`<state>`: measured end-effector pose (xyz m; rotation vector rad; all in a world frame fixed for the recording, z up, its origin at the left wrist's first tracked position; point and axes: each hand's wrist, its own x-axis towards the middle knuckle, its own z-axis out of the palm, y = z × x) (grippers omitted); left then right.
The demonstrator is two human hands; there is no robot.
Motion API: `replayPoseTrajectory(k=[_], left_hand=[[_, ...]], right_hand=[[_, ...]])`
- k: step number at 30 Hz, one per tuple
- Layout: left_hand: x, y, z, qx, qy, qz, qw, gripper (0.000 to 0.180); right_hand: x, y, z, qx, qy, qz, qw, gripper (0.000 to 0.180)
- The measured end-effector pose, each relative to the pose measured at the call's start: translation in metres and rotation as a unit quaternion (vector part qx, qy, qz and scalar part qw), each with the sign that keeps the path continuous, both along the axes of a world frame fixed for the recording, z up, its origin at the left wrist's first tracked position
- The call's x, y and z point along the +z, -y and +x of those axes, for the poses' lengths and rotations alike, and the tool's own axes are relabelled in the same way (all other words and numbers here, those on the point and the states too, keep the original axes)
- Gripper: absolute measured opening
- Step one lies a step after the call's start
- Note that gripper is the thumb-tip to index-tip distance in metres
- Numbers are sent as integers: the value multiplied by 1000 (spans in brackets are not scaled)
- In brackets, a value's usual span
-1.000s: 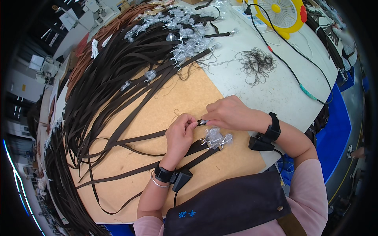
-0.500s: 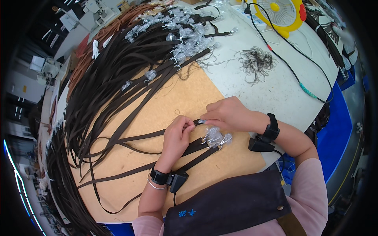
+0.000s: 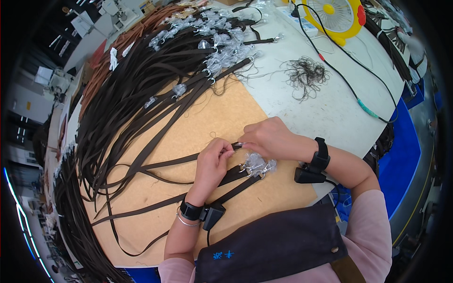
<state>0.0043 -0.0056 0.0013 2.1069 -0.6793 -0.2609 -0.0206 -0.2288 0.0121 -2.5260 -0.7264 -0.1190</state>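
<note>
A long dark brown strap [image 3: 177,161] runs from the pile on the left to my hands. My left hand [image 3: 213,161] pinches it close to its end. Just to the right, my right hand [image 3: 267,137] is closed at the strap's tip, over a small shiny piece mostly hidden by the fingers. Below my hands, two more strap ends [image 3: 238,192] lie on tan board [image 3: 278,188], their metal rings and hooks wrapped in clear plastic [image 3: 256,164].
A large heap of dark straps [image 3: 127,89] with plastic-wrapped hooks covers the left and back. Loose dark threads [image 3: 307,78] lie tangled on the white table [image 3: 339,89]. A yellow fan [image 3: 332,19] stands at the back right, its black cable [image 3: 340,70] curving nearby.
My right hand has shifted slightly left, toward my left hand, and covers more of the shiny piece. My left hand stays nearly still, pinching the strap.
</note>
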Motion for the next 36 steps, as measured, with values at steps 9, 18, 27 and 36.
replayPoseTrajectory(k=[9, 18, 27, 36], left_hand=[[-8, 2, 15, 7, 224, 56, 973, 4], [6, 20, 22, 52, 153, 187, 969, 6], [-15, 17, 42, 8, 250, 78, 965, 8], [30, 3, 38, 4, 107, 76, 991, 21]], right_hand=[[-11, 10, 2, -26, 1, 87, 996, 33], [-18, 23, 14, -62, -76, 112, 989, 17], [-13, 20, 14, -31, -5, 108, 994, 10], [-24, 19, 21, -86, -66, 161, 981, 7]])
